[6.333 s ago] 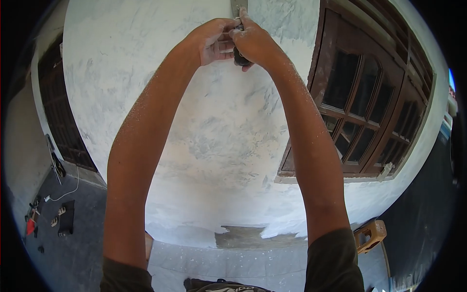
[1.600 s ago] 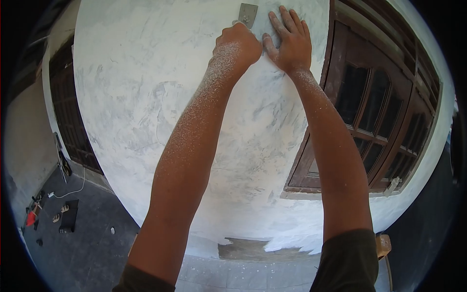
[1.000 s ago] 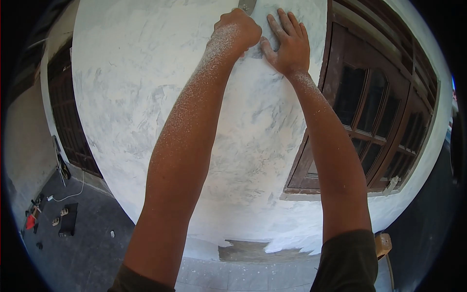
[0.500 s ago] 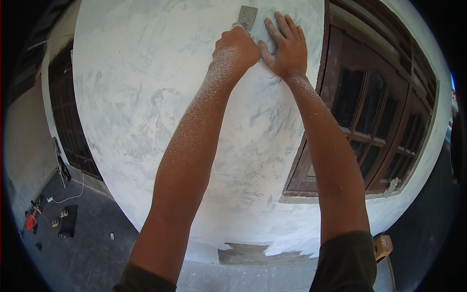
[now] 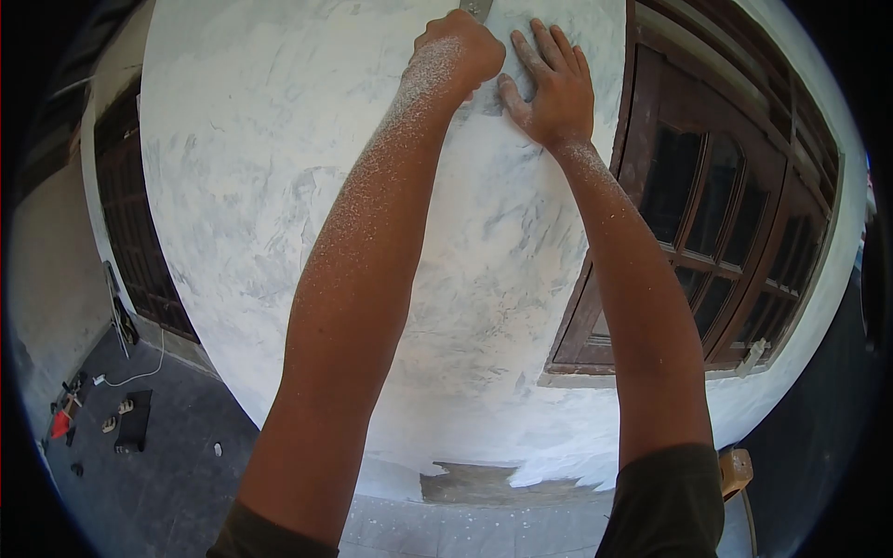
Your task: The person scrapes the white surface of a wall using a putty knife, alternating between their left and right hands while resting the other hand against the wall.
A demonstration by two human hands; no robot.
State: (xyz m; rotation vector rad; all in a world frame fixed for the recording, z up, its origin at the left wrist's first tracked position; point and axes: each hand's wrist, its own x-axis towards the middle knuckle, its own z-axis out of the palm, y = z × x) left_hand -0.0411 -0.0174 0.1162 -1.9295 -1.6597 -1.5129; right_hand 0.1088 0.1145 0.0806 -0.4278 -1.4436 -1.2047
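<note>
My left hand is wrapped round a putty knife high on the white, patchy wall. Only part of the metal blade shows above my fist, and the top of the view cuts it off. The handle is hidden inside my fingers. Just right of it, my right hand lies against the wall with its fingers spread, holding nothing. White dust coats my left wrist and forearm, and there is some on my right fingers and wrist.
A brown wooden window is set in the wall at the right. Low on the wall is a bare grey patch. On the dark floor at the left lie sandals, a black mat and a white cable. A yellowish object stands lower right.
My left hand has moved up the wall with the putty knife, so most of the blade has left the view. My right hand stays spread on the wall in nearly the same place.
</note>
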